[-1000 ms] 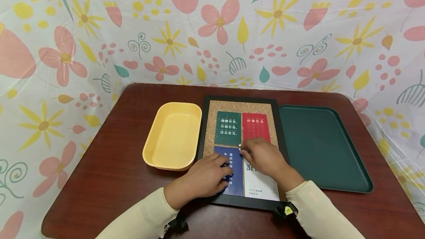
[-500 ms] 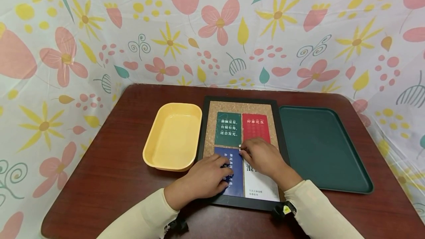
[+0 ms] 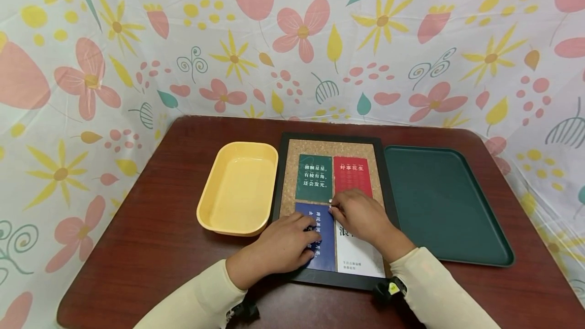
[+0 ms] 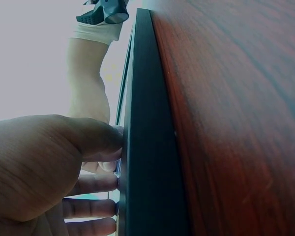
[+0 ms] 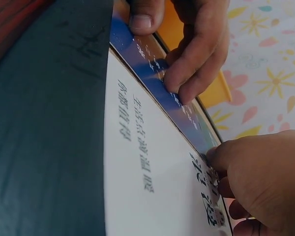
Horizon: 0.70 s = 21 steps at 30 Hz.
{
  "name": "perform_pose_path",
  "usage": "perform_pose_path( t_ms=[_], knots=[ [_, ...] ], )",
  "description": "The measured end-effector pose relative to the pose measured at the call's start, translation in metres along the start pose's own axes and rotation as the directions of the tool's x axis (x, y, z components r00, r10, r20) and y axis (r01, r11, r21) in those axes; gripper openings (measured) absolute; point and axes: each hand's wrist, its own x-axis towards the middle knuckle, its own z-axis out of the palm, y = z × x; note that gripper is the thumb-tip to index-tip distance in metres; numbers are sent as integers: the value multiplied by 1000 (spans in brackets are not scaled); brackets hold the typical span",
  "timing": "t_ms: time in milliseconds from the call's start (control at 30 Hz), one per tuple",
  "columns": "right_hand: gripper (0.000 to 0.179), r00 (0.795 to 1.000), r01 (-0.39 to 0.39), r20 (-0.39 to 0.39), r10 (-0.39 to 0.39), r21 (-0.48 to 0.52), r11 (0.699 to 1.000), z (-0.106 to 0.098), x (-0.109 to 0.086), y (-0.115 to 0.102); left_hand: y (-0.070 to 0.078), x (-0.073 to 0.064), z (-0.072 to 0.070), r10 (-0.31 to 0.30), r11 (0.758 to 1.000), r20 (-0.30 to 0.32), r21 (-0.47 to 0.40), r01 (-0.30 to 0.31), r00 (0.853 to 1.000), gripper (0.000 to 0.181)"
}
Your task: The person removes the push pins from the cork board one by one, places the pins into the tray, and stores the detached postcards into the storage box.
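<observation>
A black-framed cork board point(image 3: 288, 166) lies on the table, bearing a green card point(image 3: 313, 176), a red card point(image 3: 352, 171), a blue card point(image 3: 326, 253) and a white card point(image 3: 361, 258). My left hand point(image 3: 285, 242) rests on the blue card, its fingertips point(image 5: 174, 81) touching the surface. At the blue card's upper right corner, my right hand point(image 3: 363, 217) pinches a small silvery thumbtack point(image 3: 330, 207), mostly hidden by the thumb and forefinger. Another silvery thumbtack point(image 3: 330, 200) shows just above, at the green card's lower corner. The right hand covers parts of the red and white cards.
A yellow basin point(image 3: 237, 187) stands left of the board. To the right lies a dark green tray point(image 3: 448, 202). The reddish-brown table point(image 3: 137, 248) runs back to a flowered cloth point(image 3: 301, 85) hanging behind and at the sides.
</observation>
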Motion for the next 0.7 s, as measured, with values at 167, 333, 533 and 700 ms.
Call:
perform_pose_path(
  t_ms=[167, 333, 533, 700],
  knots=[
    [10, 1000, -6, 2, 6, 7, 1000, 0, 1, 0, 0, 0, 0, -2, 1000, 2, 1, 2, 1000, 29],
    [11, 1000, -15, 13, 15, 4, 1000, -1, 3, -2, 1, 0, -1, -4, 1000, 4, -7, 4, 1000, 29],
    [14, 999, -27, 28, 27, -6, 1000, -2, 6, -3, 1, -1, -2, -6, 1000, -2, -5, 6, 1000, 28],
    [14, 998, -35, 45, 36, -10, 999, -3, 7, -4, 1, -1, -2, -4, 1000, -6, -5, 4, 1000, 28]
  ],
)
